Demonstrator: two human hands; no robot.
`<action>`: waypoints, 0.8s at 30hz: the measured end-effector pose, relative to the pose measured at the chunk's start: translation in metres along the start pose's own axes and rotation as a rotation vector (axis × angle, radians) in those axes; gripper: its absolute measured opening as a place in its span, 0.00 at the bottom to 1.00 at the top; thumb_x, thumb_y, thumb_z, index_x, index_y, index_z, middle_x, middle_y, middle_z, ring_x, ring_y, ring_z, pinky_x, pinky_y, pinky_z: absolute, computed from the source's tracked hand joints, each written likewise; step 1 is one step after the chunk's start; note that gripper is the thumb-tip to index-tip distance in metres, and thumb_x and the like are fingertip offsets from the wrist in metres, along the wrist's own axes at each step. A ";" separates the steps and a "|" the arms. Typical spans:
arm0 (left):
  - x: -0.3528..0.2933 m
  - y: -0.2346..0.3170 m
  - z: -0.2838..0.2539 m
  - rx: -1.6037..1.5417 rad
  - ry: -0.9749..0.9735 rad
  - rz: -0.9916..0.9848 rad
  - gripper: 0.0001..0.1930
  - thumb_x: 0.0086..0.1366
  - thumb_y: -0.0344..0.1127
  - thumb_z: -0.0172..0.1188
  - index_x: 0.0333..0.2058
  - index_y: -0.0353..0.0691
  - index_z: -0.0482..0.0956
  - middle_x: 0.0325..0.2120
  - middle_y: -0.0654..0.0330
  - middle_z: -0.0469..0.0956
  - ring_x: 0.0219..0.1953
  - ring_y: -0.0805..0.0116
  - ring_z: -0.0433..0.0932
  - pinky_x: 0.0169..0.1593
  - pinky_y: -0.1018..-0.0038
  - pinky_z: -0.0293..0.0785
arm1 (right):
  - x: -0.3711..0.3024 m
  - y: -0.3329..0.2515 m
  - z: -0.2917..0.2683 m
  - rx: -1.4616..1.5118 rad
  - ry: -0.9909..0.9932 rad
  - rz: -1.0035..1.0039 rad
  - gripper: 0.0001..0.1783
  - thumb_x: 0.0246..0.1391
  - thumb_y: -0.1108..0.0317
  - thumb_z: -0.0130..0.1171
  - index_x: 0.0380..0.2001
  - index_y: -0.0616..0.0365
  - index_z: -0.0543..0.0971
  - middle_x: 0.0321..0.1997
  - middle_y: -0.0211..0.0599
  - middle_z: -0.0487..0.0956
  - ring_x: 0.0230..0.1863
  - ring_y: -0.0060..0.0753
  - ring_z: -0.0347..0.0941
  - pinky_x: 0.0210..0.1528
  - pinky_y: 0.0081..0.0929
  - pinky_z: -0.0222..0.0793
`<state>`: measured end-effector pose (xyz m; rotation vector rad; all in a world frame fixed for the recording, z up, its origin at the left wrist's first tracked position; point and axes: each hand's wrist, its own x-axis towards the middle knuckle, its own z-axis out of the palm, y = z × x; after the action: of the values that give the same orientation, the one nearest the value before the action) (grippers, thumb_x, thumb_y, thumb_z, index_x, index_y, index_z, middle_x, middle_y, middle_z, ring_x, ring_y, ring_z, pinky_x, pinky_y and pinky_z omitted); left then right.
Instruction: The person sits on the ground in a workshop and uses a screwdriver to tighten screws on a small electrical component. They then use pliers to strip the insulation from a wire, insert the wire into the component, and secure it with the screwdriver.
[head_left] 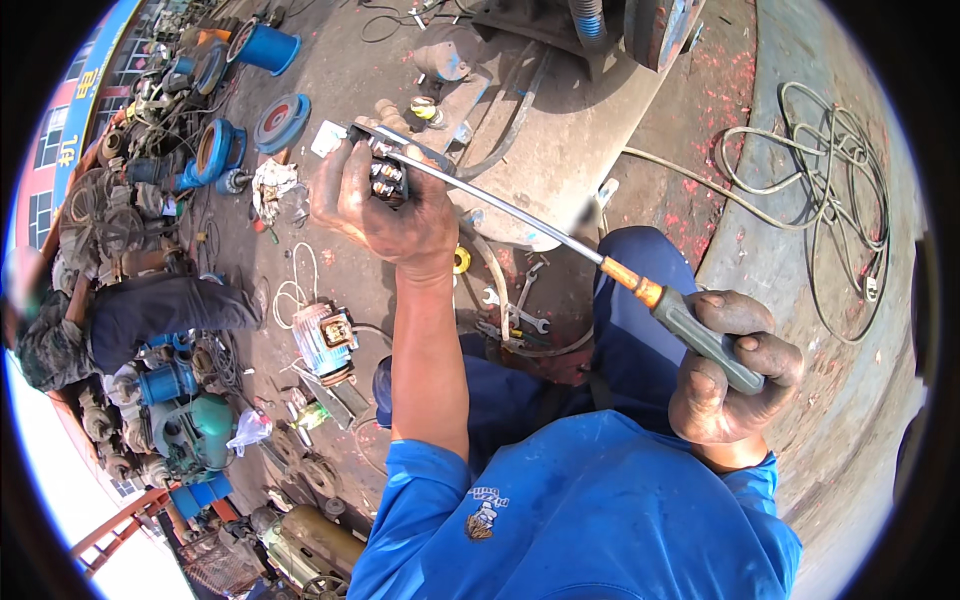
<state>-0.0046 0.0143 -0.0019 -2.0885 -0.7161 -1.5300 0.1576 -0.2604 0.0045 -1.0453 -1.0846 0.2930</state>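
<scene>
My left hand (400, 228), dirty and with curled fingers, grips a small black terminal block (388, 182) with metal screw contacts. My right hand (738, 375) holds a long screwdriver (708, 342) by its dark grey handle, with an orange collar below it. The steel shaft runs up and left across to the block, its tip beside my left fingers. I cannot tell whether the tip sits in a screw. Below my left forearm's side stands a small electric motor (322, 338) with its terminal box uncovered and a loose cable.
Several spanners (528, 300) lie on the ground before my knees, near a yellow tape roll (461, 260). Coiled cable (845, 180) spreads at right. A heavy machine base (570, 130) stands ahead. Motor parts (215, 155) crowd the left, where another person (130, 315) bends.
</scene>
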 end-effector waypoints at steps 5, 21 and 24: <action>-0.006 -0.003 0.004 -0.030 0.030 -0.046 0.21 0.63 0.40 0.68 0.51 0.37 0.75 0.49 0.50 0.75 0.53 0.53 0.72 0.57 0.54 0.67 | 0.025 -0.014 0.002 -0.045 -0.120 -0.178 0.23 0.43 0.83 0.72 0.41 0.50 0.76 0.52 0.49 0.75 0.47 0.50 0.79 0.45 0.46 0.80; 0.000 -0.002 -0.002 -0.045 0.010 -0.111 0.23 0.56 0.25 0.70 0.50 0.41 0.74 0.51 0.55 0.71 0.54 0.55 0.70 0.59 0.58 0.66 | 0.002 -0.027 -0.013 -0.523 -0.054 -0.089 0.26 0.60 0.66 0.66 0.55 0.60 0.66 0.46 0.51 0.73 0.40 0.41 0.73 0.39 0.38 0.72; 0.002 0.000 -0.002 -0.050 0.026 -0.108 0.24 0.55 0.25 0.71 0.50 0.42 0.74 0.50 0.55 0.70 0.54 0.55 0.70 0.58 0.57 0.65 | 0.018 -0.036 -0.002 -0.593 -0.030 -0.157 0.26 0.60 0.65 0.67 0.54 0.62 0.66 0.47 0.53 0.72 0.41 0.42 0.73 0.37 0.39 0.72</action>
<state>-0.0055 0.0138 0.0003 -2.0932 -0.8002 -1.6452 0.1577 -0.2681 0.0446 -1.4687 -1.3099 -0.1547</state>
